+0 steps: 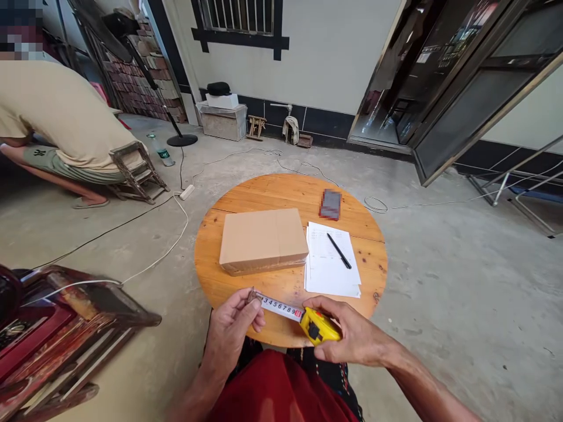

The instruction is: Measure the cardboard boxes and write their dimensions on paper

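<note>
Just the head view. Pinching the free end of the white blade [279, 308] with the left hand [233, 322], gripping the yellow tape measure [321, 327] in the right hand [358, 335], right above the near part of the round wooden table [272, 189]. Looks like the pulling-out-the-blade step, at a guess. Probably calls for a firm pinch and no twist.

Nothing in the way between the hands; tighter farther in because of the closed cardboard box [264, 237]. Beside it, paper sheets [329, 280] with a black pen [339, 251] on top, plus a dark pixelated rectangle [330, 204] (can't tell what). Off left, another person [65, 129] on a low wooden chair [141, 170], power strip [187, 192] nearby.
</note>
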### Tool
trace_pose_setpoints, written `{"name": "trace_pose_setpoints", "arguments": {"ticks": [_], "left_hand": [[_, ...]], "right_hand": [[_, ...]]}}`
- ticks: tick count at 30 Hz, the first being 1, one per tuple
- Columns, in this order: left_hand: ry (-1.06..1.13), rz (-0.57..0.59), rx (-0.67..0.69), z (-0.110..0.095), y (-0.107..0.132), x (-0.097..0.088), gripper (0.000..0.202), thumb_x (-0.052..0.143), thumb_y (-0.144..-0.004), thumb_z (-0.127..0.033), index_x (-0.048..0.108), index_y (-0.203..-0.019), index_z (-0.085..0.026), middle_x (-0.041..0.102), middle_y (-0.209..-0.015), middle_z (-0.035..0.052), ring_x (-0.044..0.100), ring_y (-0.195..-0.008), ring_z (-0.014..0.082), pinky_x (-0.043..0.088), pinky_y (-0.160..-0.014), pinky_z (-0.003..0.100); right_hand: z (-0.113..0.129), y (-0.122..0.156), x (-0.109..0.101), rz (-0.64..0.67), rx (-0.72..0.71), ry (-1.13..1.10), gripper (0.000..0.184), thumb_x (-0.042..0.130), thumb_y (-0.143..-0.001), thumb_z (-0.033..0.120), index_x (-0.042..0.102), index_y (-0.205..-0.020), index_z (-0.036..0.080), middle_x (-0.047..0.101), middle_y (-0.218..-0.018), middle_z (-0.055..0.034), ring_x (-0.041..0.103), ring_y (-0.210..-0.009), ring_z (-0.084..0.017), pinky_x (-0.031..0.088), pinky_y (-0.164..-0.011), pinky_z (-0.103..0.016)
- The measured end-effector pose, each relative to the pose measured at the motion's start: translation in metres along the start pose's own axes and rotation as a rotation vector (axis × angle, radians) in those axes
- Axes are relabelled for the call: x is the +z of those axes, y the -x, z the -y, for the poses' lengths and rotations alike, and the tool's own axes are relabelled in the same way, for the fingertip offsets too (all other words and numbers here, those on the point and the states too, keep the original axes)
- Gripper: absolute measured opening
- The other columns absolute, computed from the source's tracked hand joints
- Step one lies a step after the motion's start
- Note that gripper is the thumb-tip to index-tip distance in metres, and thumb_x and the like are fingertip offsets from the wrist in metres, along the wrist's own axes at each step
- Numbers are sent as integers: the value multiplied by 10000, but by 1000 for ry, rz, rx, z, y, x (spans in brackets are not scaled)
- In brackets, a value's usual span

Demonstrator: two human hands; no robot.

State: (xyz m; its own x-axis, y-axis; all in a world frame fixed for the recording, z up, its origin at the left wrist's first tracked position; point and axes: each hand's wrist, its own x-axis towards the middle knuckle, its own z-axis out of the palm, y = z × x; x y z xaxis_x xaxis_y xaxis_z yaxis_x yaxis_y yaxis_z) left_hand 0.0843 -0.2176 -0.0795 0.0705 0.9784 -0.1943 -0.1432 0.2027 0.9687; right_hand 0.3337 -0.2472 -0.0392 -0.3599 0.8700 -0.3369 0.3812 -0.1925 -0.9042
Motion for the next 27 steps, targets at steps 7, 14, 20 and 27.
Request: {"name": "trace_pose_setpoints", "arguments": {"ticks": [7,14,20,27], "left_hand": [[-191,121,48,12,9,20,316,621,-863,-462,736,-982,-192,668,-713,16,626,-614,172,530,-595,278],[-379,183,186,14,11,26,314,533,-931,-397,757,-1068,-225,735,-814,44,661,-697,217,542,-739,338],[-441,261,272,12,16,21,422,408,-988,-378,666,-1255,-178,742,-1038,95,680,-884,225,529,-869,347],[-512,25,247,24,5,1,354,497,-942,-367,657,-1186,-168,705,-962,74,670,-844,195,545,-792,318]], "right_hand": [[6,-10,2,-11,-116,-20,630,814,-651,351,636,-1237,204,626,-1201,-76,589,-1072,-267,458,-958,-407],[14,-17,7,19,-152,-20,571,785,-679,336,635,-1209,189,628,-1121,-69,594,-1037,-253,462,-944,-398],[14,-19,10,-14,-151,-53,619,780,-649,352,614,-1224,197,614,-1156,-84,600,-1052,-268,472,-938,-415],[3,-22,15,-80,-29,-86,762,781,-639,359,517,-1332,186,600,-1244,-109,571,-1161,-300,429,-1034,-447]]}}
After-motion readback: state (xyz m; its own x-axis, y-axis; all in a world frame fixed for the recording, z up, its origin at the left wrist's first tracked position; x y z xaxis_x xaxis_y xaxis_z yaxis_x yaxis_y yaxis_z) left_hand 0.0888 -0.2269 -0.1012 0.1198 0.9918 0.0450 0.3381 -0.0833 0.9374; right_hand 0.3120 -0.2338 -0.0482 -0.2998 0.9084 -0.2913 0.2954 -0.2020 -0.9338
